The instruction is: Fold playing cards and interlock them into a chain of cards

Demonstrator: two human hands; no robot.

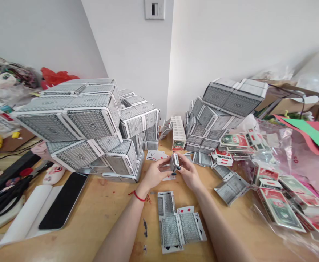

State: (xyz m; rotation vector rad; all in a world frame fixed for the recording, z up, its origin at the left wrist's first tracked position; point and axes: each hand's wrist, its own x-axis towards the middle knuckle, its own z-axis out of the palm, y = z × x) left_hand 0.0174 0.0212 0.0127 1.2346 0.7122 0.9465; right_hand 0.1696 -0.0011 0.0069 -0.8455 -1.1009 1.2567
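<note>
My left hand (pixel 156 173) and my right hand (pixel 189 174) meet at the middle of the table around a small patterned playing-card block (pixel 174 162). The left fingers press its left side. Dark-nailed right fingers close on its right side. Loose face-up playing cards (pixel 155 155) lie just behind my left hand. Between my forearms, an assembly of joined playing cards (pixel 172 227) rests flat, with grey backs up and some edges showing faces. Part of the block is hidden by my fingers.
Tall stacks of card boxes stand at left (pixel 91 123) and right (pixel 216 112). Opened card packs (pixel 279 207) and clear plastic crowd the right. A phone (pixel 64 202), black scissors (pixel 11 194) and white paper (pixel 28 211) lie at left. A wall (pixel 129 43) rises behind.
</note>
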